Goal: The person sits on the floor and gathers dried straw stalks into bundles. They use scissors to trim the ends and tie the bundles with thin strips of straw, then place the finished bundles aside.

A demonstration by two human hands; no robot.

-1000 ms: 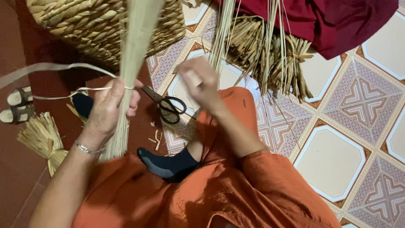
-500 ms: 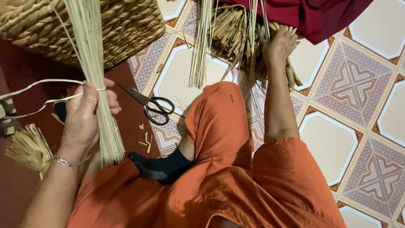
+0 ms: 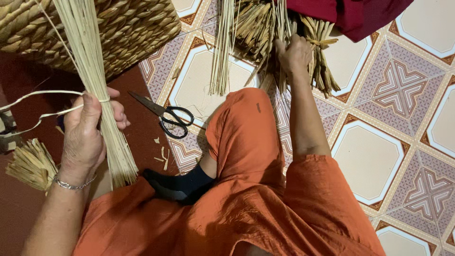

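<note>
The left hand is closed around a bundle of pale straw stalks, held upright on the near left with a thin pale strip looped at the grip, in front of a woven basket. Far across the orange-clad knee, the right hand reaches into a pile of dried straw on the tiled floor; its fingers seem curled on some stalks, though they are partly buried. Black-handled scissors lie between the hands.

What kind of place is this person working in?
Probably a home floor used for handcraft weaving: patterned floor tiles, a woven basket, loose dried straw, and scissors beside the seated person.
</note>
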